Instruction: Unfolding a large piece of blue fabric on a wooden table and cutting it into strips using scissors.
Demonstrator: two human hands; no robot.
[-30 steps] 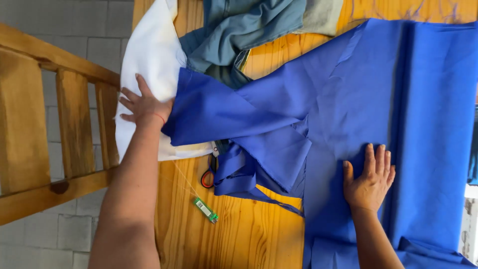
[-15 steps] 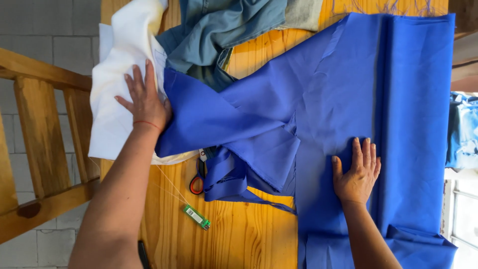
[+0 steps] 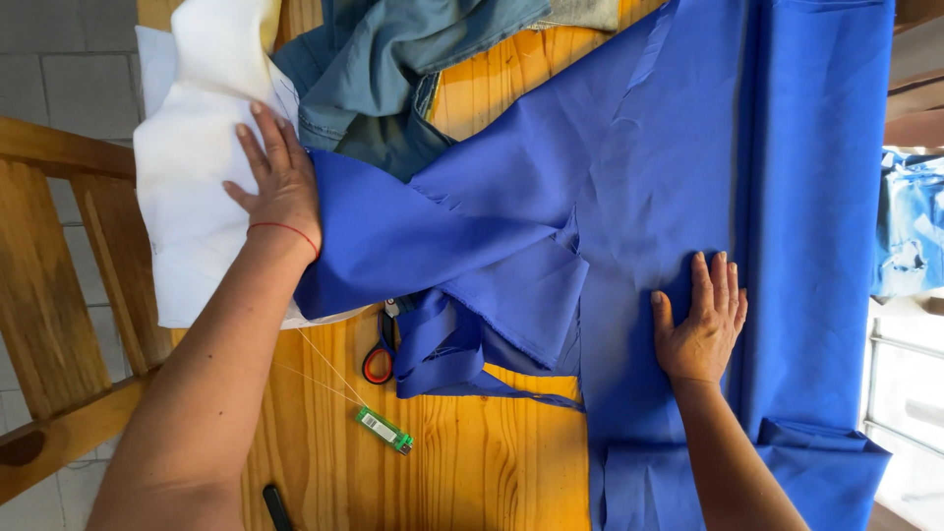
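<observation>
**Across the table, blue cloth being pressed flat**

Over most of the wooden table [image 3: 492, 462] lies the blue fabric [image 3: 688, 177], smooth at the right, bunched and folded toward the middle, its cut edge fraying. Both palms lie open, clasping nothing: the right hand [image 3: 700, 324] flat on the blue fabric, the left hand [image 3: 280, 187] where its folded corner meets the white cloth [image 3: 187, 216]. Even, outward pressure would best ease the creases. Red-handled scissors [image 3: 379, 362] peek out beneath.
</observation>
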